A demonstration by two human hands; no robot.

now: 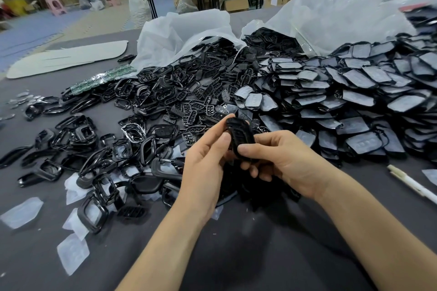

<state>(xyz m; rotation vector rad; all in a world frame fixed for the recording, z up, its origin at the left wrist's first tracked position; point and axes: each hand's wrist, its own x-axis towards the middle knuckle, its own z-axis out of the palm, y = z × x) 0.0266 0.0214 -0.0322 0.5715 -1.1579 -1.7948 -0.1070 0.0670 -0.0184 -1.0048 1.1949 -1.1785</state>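
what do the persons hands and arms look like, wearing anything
The left hand and the right hand are both bare, with no gloves. The forearms are bare too, with no sleeves in view. No ring, watch or wristband shows. The visible nails are short and unpainted.

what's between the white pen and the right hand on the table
Only bare grey table, as the head view shows; the pen lies apart from the right hand, which with the left hand holds a black shell.
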